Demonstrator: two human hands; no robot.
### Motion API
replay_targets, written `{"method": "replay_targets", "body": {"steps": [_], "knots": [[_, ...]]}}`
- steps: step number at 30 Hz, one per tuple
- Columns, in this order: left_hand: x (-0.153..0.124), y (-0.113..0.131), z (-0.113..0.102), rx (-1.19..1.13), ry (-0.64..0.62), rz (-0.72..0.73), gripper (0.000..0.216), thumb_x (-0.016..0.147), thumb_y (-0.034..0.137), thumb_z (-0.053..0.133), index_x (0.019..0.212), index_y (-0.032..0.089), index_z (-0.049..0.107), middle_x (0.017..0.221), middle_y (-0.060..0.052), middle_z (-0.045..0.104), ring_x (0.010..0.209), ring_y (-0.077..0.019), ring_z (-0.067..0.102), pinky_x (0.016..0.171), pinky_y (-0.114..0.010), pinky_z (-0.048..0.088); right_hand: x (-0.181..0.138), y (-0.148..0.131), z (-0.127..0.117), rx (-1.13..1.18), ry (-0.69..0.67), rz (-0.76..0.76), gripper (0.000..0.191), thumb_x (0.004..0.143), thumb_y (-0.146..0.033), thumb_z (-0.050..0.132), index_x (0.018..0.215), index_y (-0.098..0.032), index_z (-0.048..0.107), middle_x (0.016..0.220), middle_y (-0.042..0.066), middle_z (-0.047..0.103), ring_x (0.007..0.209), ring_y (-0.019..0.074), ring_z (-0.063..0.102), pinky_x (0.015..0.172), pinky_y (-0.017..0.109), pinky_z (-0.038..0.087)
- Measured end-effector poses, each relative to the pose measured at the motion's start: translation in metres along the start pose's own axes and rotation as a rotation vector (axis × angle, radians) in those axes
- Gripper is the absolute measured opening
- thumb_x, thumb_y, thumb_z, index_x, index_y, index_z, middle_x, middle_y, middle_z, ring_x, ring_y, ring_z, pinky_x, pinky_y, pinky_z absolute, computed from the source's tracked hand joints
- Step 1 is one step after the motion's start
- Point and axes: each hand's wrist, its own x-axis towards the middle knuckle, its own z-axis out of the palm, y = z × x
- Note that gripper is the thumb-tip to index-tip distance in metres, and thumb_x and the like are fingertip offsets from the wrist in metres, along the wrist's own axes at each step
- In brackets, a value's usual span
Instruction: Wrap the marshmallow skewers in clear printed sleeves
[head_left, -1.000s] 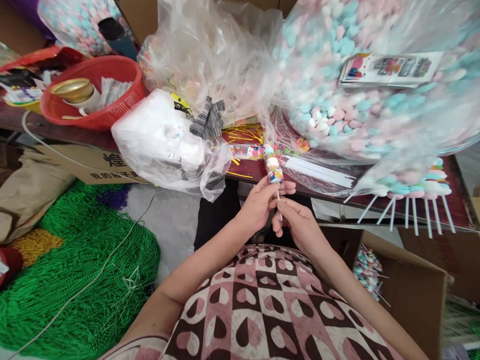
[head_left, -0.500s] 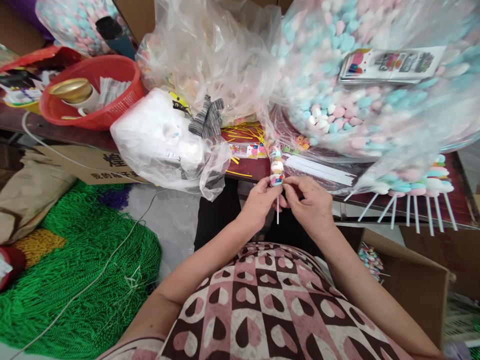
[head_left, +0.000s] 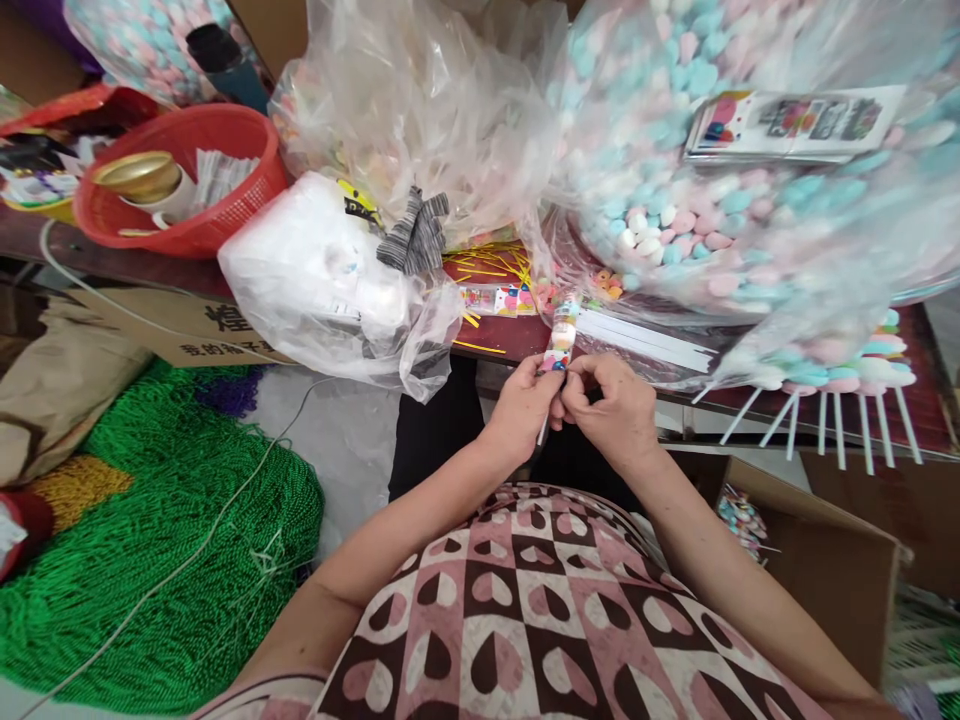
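Note:
My left hand is closed round the lower part of a marshmallow stick in a printed clear wrapper. Its pale marshmallows point up and away from me, and the white stick comes out below my fingers, tilted. Right beside it, my right hand is pinched at the bottom end of the wrapper; what lies between its fingertips is too small to make out. Beyond the hands, yellow twist ties and flat printed wrappers lie on the dark red table. White paper sticks lie to the right.
A large bag of pastel marshmallows fills the right, with a stack of wrappers on it. Several marshmallow skewers overhang the table edge. A red basket stands left, a cardboard box below right, green beads on the floor.
The wrapped marshmallow stick has tilted, its top leaning right and its lower end swinging left. My right hand has shifted slightly left, its fingers curled tighter against the wrapper's end.

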Motion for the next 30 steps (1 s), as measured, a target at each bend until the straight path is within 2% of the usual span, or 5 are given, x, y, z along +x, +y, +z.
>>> {"method": "replay_targets", "body": {"steps": [4, 12, 19, 24, 30], "knots": [[0.001, -0.008, -0.001, 0.054, 0.053, 0.038, 0.026, 0.08, 0.028, 0.059, 0.103, 0.018, 0.053, 0.047, 0.011, 0.046, 0.036, -0.006, 0.039, 0.039, -0.019, 0.033, -0.01, -0.004, -0.001, 0.063, -0.02, 0.003, 0.012, 0.078, -0.016, 0.052, 0.072, -0.022, 0.06, 0.067, 0.002, 0.065, 0.06, 0.0149, 0.06, 0.062, 0.027, 0.048], [-0.004, 0.002, -0.005, 0.074, -0.078, 0.002, 0.043, 0.077, 0.039, 0.066, 0.111, 0.019, 0.049, 0.06, 0.006, 0.059, 0.046, -0.0091, 0.058, 0.042, -0.017, 0.037, -0.014, 0.008, -0.004, 0.543, -0.07, 0.468, 0.009, 0.08, -0.028, 0.057, 0.081, -0.02, 0.061, 0.069, 0.001, 0.065, 0.059, 0.0143, 0.059, 0.059, 0.028, 0.048], [-0.005, 0.001, -0.006, -0.008, -0.083, -0.045, 0.034, 0.077, 0.043, 0.067, 0.095, 0.018, 0.052, 0.059, 0.005, 0.059, 0.046, -0.0089, 0.057, 0.042, -0.017, 0.036, -0.019, 0.003, -0.004, 0.574, -0.078, 0.444, 0.01, 0.085, -0.029, 0.057, 0.086, -0.02, 0.062, 0.073, 0.001, 0.065, 0.063, 0.0141, 0.059, 0.062, 0.029, 0.049], [-0.002, -0.003, -0.004, 0.15, -0.016, 0.034, 0.028, 0.081, 0.045, 0.062, 0.088, 0.02, 0.051, 0.057, 0.007, 0.056, 0.044, -0.0075, 0.053, 0.043, -0.017, 0.038, -0.023, 0.004, -0.003, 0.532, -0.001, 0.418, 0.016, 0.087, -0.033, 0.059, 0.097, -0.021, 0.061, 0.084, 0.004, 0.068, 0.069, 0.0167, 0.063, 0.067, 0.032, 0.053], [0.005, -0.011, -0.006, 0.321, -0.022, 0.128, 0.02, 0.085, 0.041, 0.057, 0.092, 0.022, 0.053, 0.066, 0.005, 0.059, 0.053, -0.009, 0.058, 0.05, -0.02, 0.044, -0.019, 0.007, -0.002, 0.527, -0.017, 0.439, 0.019, 0.086, -0.035, 0.061, 0.099, -0.021, 0.061, 0.083, 0.003, 0.069, 0.065, 0.0162, 0.062, 0.066, 0.032, 0.053]]}}
